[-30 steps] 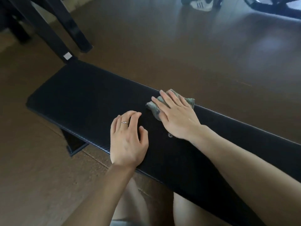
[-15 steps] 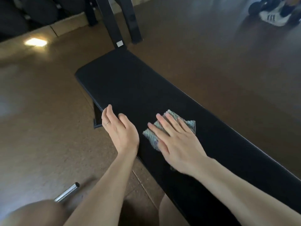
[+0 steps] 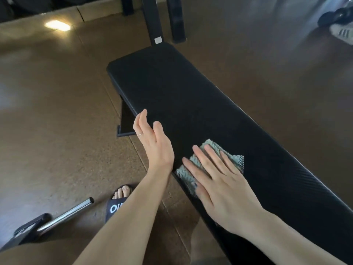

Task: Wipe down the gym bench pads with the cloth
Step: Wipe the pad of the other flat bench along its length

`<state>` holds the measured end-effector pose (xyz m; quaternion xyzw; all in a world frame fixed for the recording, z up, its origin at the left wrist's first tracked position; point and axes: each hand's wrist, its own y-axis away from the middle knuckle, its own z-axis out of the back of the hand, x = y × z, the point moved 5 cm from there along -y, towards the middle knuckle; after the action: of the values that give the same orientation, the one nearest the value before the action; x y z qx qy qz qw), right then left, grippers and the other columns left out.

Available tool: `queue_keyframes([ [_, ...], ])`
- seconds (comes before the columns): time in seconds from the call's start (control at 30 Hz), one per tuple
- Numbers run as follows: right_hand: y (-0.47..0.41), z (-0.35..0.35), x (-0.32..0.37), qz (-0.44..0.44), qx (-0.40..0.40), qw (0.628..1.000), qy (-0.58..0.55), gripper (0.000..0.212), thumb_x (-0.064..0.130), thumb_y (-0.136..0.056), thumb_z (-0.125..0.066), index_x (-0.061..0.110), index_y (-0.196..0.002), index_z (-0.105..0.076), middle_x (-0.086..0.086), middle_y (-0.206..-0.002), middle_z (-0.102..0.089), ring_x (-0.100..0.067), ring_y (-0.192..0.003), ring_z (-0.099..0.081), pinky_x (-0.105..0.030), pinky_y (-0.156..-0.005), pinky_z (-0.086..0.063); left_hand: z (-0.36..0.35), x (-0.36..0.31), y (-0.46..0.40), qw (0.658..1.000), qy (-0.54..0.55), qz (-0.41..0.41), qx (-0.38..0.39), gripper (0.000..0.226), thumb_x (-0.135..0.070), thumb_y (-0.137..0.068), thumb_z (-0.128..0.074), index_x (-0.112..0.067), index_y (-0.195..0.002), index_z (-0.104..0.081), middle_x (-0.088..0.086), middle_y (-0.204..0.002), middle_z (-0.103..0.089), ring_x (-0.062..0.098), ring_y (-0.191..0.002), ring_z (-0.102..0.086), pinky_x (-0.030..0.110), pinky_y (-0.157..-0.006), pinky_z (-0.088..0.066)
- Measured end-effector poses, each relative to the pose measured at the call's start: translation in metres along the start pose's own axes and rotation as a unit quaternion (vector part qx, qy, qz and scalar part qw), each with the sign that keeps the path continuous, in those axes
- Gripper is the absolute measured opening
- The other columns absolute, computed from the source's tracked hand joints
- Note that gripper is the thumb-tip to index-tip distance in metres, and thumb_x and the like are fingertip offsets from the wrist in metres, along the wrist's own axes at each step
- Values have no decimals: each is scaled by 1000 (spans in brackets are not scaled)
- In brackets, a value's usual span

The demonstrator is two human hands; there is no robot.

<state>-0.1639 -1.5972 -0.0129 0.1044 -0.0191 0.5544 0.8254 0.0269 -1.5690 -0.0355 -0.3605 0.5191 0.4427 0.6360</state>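
A long black bench pad [image 3: 181,96] runs from the upper middle down to the lower right. A small grey-green cloth [image 3: 212,152] lies on it near the near edge. My right hand [image 3: 219,186] presses flat on the cloth with fingers spread, the thumb over the pad's near side. My left hand [image 3: 152,142] is lifted edge-on at the pad's near edge, just left of the cloth, fingers straight and holding nothing. A ring shows on one of its fingers.
A chrome bar [image 3: 66,213] with a black end lies on the brown floor at lower left. My foot in a black slide sandal [image 3: 116,203] is beside it. Black frame posts [image 3: 154,20] stand beyond the pad's far end. A sneaker [image 3: 342,32] sits at upper right.
My left hand has lifted off the pad and turned onto its edge. My right hand has dragged the cloth toward the near edge. The view has swung left, showing the bar and my foot.
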Motion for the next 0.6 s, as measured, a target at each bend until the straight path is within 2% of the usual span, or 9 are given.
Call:
queue_keyframes([
  [0.07,-22,6,-3,-4,-18,1000,2,61,49,-103,3,38,-162,-10,5,-171,2,-18,-158,8,-42,-128,-5,10,-7,-6,998,43,34,26,49,-27,-109,-30,-27,-157,-19,-11,-159,-15,3,-141,-24,28,-117,-25],
  [0.17,-94,14,2,-11,-46,999,-13,57,45,-105,-11,36,-162,-12,0,-172,-1,-23,-158,4,-44,-128,-4,31,-7,-44,986,68,149,-17,53,-34,-109,-28,-27,-160,-13,-2,-163,-15,13,-138,-32,30,-106,-27],
  [0.2,-121,16,6,-20,-52,998,-15,56,44,-107,-16,35,-162,-13,-2,-172,-3,-26,-158,2,-45,-128,-4,36,-1,-59,979,58,194,-15,54,-38,-107,-28,-28,-159,-16,-1,-163,-20,19,-139,-35,33,-106,-27],
  [0.27,-157,21,14,-40,-62,997,-10,56,42,-108,-22,31,-163,-16,-6,-172,-7,-29,-158,-2,-47,-128,-7,40,13,-81,966,45,255,30,59,-47,-96,-32,-31,-153,-34,2,-154,-44,28,-134,-49,45,-113,-35],
  [0.33,-154,20,19,-44,-63,997,-8,57,41,-108,-23,29,-163,-15,-6,-172,-7,-28,-158,-2,-49,-127,-10,41,34,-106,960,37,267,72,60,-52,-83,-34,-33,-136,-54,2,-134,-64,30,-117,-63,53,-104,-47],
  [0.4,-114,15,26,-23,-53,998,-4,58,42,-107,-22,29,-163,-12,-4,-172,-7,-27,-158,-2,-49,-127,-13,40,46,-122,954,46,283,92,56,-49,-82,-32,-32,-129,-59,4,-126,-69,31,-109,-68,56,-100,-51],
  [0.47,-68,6,34,-15,-30,999,8,60,43,-106,-23,30,-163,-11,-3,-172,-5,-25,-158,-3,-48,-127,-13,37,30,-118,948,47,296,102,52,-44,-94,-30,-33,-142,-49,3,-136,-63,31,-118,-64,56,-104,-48],
  [0.53,-47,0,39,-21,-9,1000,12,61,43,-104,-23,31,-163,-11,-3,-172,-6,-24,-158,-4,-49,-126,-16,31,15,-109,946,57,297,119,52,-44,-103,-27,-44,-154,-26,-3,-154,-47,29,-134,-52,56,-112,-41],
  [0.6,-59,1,39,-28,7,1000,5,62,43,-104,-19,32,-163,-7,-2,-172,-3,-24,-158,-1,-49,-126,-16,28,20,-106,947,55,290,126,59,-52,-97,-24,-52,-155,-13,-5,-160,-37,29,-142,-43,56,-117,-34],
])
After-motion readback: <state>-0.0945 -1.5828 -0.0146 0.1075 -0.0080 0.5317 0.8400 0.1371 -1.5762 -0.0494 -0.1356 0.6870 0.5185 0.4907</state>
